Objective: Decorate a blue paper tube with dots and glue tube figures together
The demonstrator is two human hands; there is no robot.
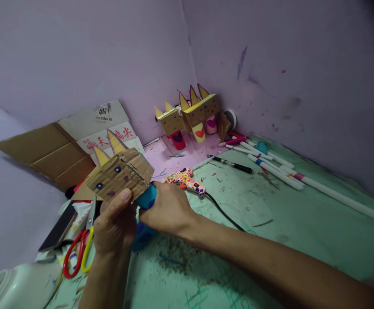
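My left hand (pixel 114 225) is closed on a cardboard animal head (pixel 120 174) with two yellow pointed ears, drawn eyes and a purple nose, thumb pressed on its front edge. My right hand (pixel 167 208) is wrapped round the blue tube (pixel 147 196) fixed under that head. A patterned glue gun (pixel 185 179) with a black cord lies just beyond my right hand on the green mat (pixel 270 223).
Three finished cardboard figures (pixel 190 116) with heart tubes stand in the corner by a tape roll (pixel 231 118). Several markers (pixel 270 165) and a black pen (pixel 230 164) lie at right. Scissors (pixel 79 251), a phone (pixel 58 231), flat cardboard (pixel 48 152) and a white jug (pixel 19 287) are at left.
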